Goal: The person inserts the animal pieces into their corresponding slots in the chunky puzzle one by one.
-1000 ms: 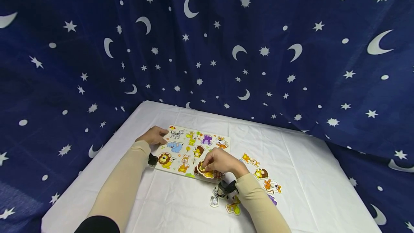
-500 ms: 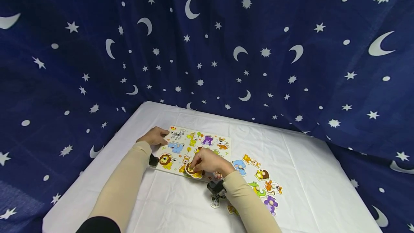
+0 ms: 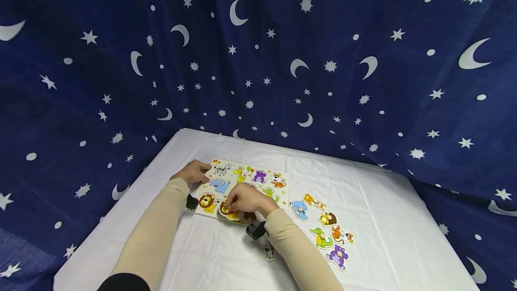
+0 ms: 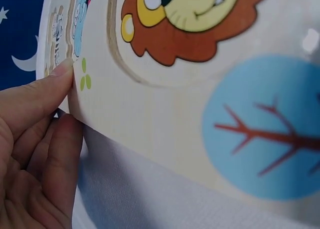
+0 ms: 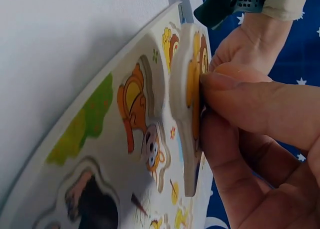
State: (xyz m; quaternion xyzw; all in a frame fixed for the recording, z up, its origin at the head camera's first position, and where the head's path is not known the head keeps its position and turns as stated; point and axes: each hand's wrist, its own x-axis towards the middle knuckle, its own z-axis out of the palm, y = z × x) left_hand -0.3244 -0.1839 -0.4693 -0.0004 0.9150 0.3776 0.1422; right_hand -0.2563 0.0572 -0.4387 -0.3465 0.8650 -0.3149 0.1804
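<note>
On the white table lies an animal puzzle board (image 3: 284,196) with recessed pictures. My left hand (image 3: 191,172) grips its left edge; in the left wrist view the thumb (image 4: 55,81) presses on the top and a finger lies against the side. My right hand (image 3: 248,199) pinches a lion puzzle piece (image 3: 229,213) between thumb and fingers. In the right wrist view this lion piece (image 5: 182,109) is seen edge-on, tilted and held above the board. Left of it is the board's lion picture (image 3: 207,202), its recess without a piece. The knob is hidden by my fingertips.
Right of the board lie loose pieces: an elephant (image 3: 299,210), a kangaroo (image 3: 314,201), a hedgehog (image 3: 327,219), a tiger (image 3: 342,235), a crocodile (image 3: 321,238) and a purple hippo (image 3: 337,256). A zebra piece (image 3: 269,251) lies partly under my right forearm. Behind the table hangs a starry curtain (image 3: 258,57).
My right hand has moved left across the board with the lion piece, from the lower right toward the lion picture. The left hand has stayed on the board's edge.
</note>
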